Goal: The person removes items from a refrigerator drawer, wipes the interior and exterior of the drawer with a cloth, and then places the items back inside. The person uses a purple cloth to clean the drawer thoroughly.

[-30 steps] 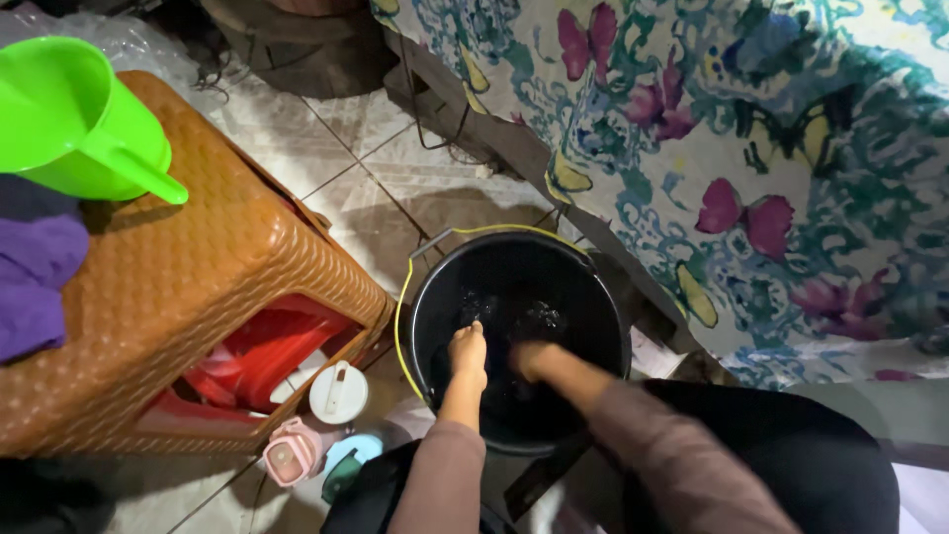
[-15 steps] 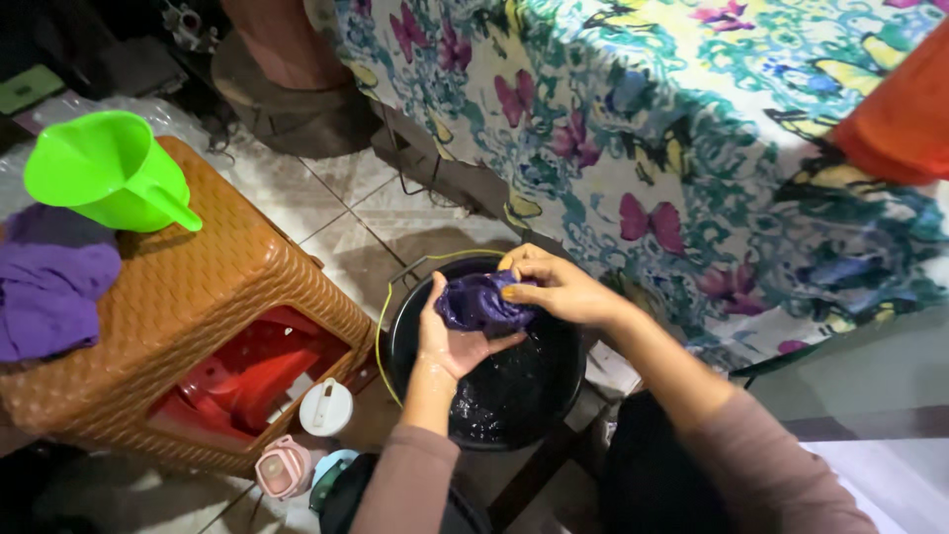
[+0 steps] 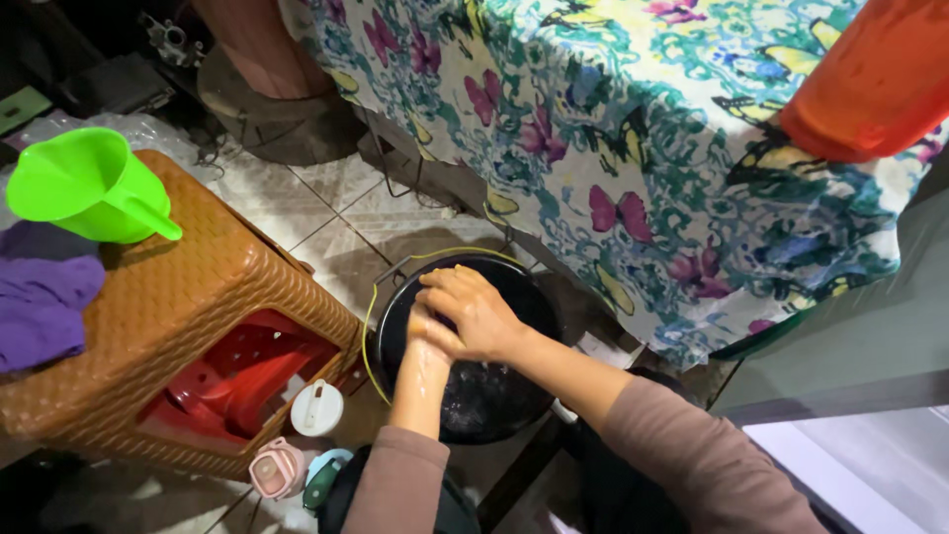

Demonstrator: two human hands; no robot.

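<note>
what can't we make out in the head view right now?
- Anything between the hands: right hand covers left hand above the black bucket, so grip and contents are hidden.
- Bucket contents: too dark.
- Orange container: cut off by the top-right edge.
- Purple cloth: cut off at the left edge.
- Red item under the woven stool: mostly hidden.

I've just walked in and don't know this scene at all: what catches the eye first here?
Both hands, the right hand clasped over the left hand, meet above a black bucket on the tiled floor at the centre. Left of it, a bright green jug and a purple cloth sit on a brown woven stool. A butterfly-print cloth fills the upper right.
</note>
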